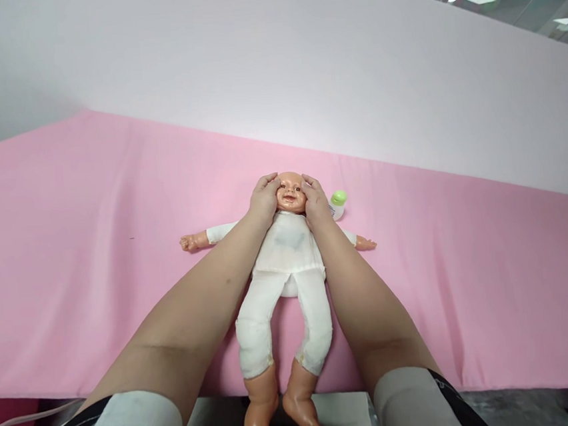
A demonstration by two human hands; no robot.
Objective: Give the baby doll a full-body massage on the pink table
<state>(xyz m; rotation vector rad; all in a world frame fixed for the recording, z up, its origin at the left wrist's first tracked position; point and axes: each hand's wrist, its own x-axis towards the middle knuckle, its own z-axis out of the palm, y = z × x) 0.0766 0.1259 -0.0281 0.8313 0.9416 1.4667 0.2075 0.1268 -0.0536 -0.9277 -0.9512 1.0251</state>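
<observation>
A baby doll lies on its back on a pink cloth, its head away from me and its arms spread. It has a white cloth body and a hard, tan head, hands and feet. Against one side of the head, my left hand is cupped with its fingers curved round the temple. My right hand cups the opposite side, thumb near the doll's cheek. The head is held between both palms. Just beyond my right hand stands a small clear bottle with a green cap, partly hidden by that hand.
The pink cloth covers a long table and drops at its near edge. The doll's feet hang over that edge. A white wall runs behind the table. At lower left is a white cable.
</observation>
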